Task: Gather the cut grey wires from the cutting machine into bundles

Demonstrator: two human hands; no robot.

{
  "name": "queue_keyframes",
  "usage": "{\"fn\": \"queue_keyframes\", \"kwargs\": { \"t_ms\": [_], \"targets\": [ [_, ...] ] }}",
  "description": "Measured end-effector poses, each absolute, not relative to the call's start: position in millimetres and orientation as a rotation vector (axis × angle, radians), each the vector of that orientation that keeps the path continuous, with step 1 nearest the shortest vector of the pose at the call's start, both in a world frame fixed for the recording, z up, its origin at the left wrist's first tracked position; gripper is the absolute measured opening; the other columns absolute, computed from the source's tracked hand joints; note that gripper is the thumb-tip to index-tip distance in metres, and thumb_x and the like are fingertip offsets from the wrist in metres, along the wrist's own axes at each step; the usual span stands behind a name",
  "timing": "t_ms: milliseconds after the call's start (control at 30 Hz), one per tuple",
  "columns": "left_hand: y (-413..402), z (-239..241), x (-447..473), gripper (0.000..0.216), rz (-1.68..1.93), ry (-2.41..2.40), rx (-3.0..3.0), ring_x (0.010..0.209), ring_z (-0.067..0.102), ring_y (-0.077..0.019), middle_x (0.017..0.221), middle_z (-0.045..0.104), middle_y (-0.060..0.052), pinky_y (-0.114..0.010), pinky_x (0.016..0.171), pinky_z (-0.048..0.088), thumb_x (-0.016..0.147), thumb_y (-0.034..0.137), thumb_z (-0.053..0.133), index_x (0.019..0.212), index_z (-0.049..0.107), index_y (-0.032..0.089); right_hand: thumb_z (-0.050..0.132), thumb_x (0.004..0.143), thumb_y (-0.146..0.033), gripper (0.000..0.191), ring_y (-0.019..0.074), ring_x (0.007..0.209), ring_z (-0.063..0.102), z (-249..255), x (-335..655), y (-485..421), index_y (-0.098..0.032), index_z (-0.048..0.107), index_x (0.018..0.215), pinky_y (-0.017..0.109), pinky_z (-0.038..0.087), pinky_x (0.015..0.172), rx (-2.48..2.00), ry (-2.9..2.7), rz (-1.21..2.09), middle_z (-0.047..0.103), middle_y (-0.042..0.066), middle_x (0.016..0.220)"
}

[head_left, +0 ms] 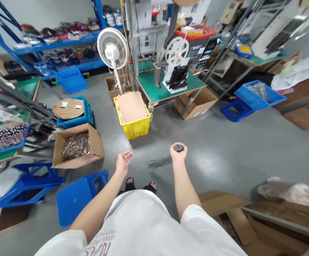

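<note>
Standing on the grey floor (pixel 223 153), you hold your right hand (pixel 178 153) palm up with a bundle of thin dark wires (pixel 178 147) in its grip — the cut ends face upward in a tight round cluster, and the loose lengths trail down and to the left below the hand, blurred against the concrete. Your left hand (pixel 123 161) is out beside it, well apart, fingers spread and holding nothing.

Judging by that pose, you are carrying or squaring up 1 bundle, with nothing yet set down. A next move would call for the free hand to steady the trailing lengths so they do not splay, and for a clear choice of container: the yellow crate (pixel 135 126) topped with cardboard sits straight ahead, and the open cardboard box (pixel 76 145) of pale wire pieces lies to your left, both a few steps off.

Beyond the crate stands the green-topped counter (pixel 154 90) with a white reel-fed machine (pixel 176 67) and a white pedestal fan (pixel 113 48) beside it.

Writing is scarce. Pinkish-red lettering shows on your white shirt (pixel 144 227), upside down and cut by the frame edge, so it cannot be read with confidence. The panel stickers behind the machine are too small to make out.
</note>
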State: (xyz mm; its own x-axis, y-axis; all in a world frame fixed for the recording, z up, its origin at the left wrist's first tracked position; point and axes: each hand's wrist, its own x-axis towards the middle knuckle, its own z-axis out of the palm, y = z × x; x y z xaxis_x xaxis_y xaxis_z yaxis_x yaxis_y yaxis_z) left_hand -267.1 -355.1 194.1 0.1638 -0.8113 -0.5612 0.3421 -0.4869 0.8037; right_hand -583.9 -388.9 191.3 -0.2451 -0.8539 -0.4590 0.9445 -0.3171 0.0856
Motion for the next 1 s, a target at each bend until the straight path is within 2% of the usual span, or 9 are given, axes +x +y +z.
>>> {"fn": "queue_keyframes", "kwargs": {
  "t_ms": [200, 333, 433, 533, 633, 733, 800, 900, 1000],
  "targets": [
    [-358, 207, -305, 0.039, -1.644, -0.266, 1.354, 0.112, 0.068, -0.0231, 0.121, 0.071, -0.014, -0.042, 0.102, 0.047, 0.088, 0.042, 0.031, 0.102, 0.06, 0.02, 0.062, 0.075, -0.012, 0.016, 0.0049, 0.054, 0.064, 251, -581, -391, -0.022, 0.05, 0.07, 0.016, 0.059, 0.061, 0.27, 0.312, -1.937, 0.06, -0.012, 0.06],
    [-373, 220, -338, 0.043, -1.628, -0.158, 1.332, 0.12, 0.063, -0.0247, 0.125, 0.069, -0.014, -0.048, 0.11, 0.039, 0.091, 0.043, 0.026, 0.105, 0.06, 0.02, 0.069, 0.077, -0.021, 0.015, 0.0075, 0.075, 0.072, 254, -534, -381, -0.024, 0.054, 0.077, 0.026, 0.061, 0.083, 0.017, 0.566, -1.935, 0.063, -0.013, 0.067],
    [-391, 245, -379, 0.049, -1.636, -0.215, 1.253, 0.125, 0.059, -0.0244, 0.129, 0.067, -0.013, -0.047, 0.114, 0.035, 0.094, 0.047, 0.026, 0.11, 0.063, 0.02, 0.073, 0.073, -0.023, 0.02, 0.0115, 0.091, 0.073, 245, -495, -373, -0.026, 0.056, 0.083, 0.032, 0.061, 0.087, -0.184, 0.711, -1.799, 0.067, -0.011, 0.075],
    [-405, 272, -401, 0.055, -1.657, -0.351, 1.122, 0.123, 0.06, -0.0242, 0.133, 0.066, -0.011, -0.043, 0.112, 0.038, 0.095, 0.051, 0.026, 0.118, 0.065, 0.02, 0.073, 0.073, -0.022, 0.019, 0.0113, 0.085, 0.073, 244, -472, -373, -0.026, 0.056, 0.081, 0.032, 0.061, 0.087, -0.209, 0.696, -1.76, 0.065, -0.011, 0.072],
    [-404, 283, -377, 0.052, -1.608, -0.485, 1.061, 0.133, 0.052, -0.0224, 0.132, 0.067, -0.006, -0.043, 0.119, 0.028, 0.097, 0.047, 0.027, 0.121, 0.066, 0.024, 0.07, 0.074, -0.02, 0.016, 0.009, 0.076, 0.071, 248, -470, -377, -0.025, 0.055, 0.076, 0.03, 0.06, 0.089, -0.109, 0.593, -1.808, 0.061, -0.011, 0.066],
    [-384, 270, -319, 0.045, -1.492, -0.531, 1.131, 0.141, 0.043, -0.0205, 0.131, 0.068, -0.004, -0.043, 0.123, 0.017, 0.097, 0.041, 0.031, 0.117, 0.069, 0.027, 0.069, 0.072, -0.016, 0.018, 0.0065, 0.069, 0.069, 243, -474, -375, -0.023, 0.053, 0.071, 0.024, 0.06, 0.085, 0.02, 0.527, -1.75, 0.061, -0.012, 0.064],
    [-361, 252, -275, 0.044, -1.414, -0.498, 1.233, 0.141, 0.043, -0.0213, 0.131, 0.067, -0.005, -0.044, 0.123, 0.018, 0.097, 0.04, 0.031, 0.114, 0.069, 0.027, 0.067, 0.07, -0.012, 0.019, 0.0048, 0.063, 0.067, 232, -473, -371, -0.023, 0.052, 0.069, 0.019, 0.061, 0.079, 0.167, 0.481, -1.661, 0.062, -0.012, 0.062],
    [-320, 226, -215, 0.047, -1.323, -0.398, 1.406, 0.139, 0.047, -0.0231, 0.132, 0.066, -0.009, -0.048, 0.121, 0.022, 0.096, 0.042, 0.028, 0.112, 0.068, 0.023, 0.062, 0.067, -0.007, 0.02, 0.0037, 0.049, 0.061, 214, -472, -368, -0.022, 0.048, 0.065, 0.013, 0.058, 0.06, 0.404, 0.409, -1.528, 0.058, -0.013, 0.054],
    [-290, 209, -168, 0.047, -1.25, -0.301, 1.555, 0.137, 0.049, -0.0232, 0.132, 0.066, -0.011, -0.049, 0.12, 0.023, 0.093, 0.042, 0.028, 0.112, 0.065, 0.021, 0.06, 0.066, -0.006, 0.026, 0.0039, 0.041, 0.056, 202, -476, -371, -0.022, 0.04, 0.059, 0.012, 0.053, 0.048, 0.566, 0.348, -1.493, 0.051, -0.014, 0.046]
  ]
}}
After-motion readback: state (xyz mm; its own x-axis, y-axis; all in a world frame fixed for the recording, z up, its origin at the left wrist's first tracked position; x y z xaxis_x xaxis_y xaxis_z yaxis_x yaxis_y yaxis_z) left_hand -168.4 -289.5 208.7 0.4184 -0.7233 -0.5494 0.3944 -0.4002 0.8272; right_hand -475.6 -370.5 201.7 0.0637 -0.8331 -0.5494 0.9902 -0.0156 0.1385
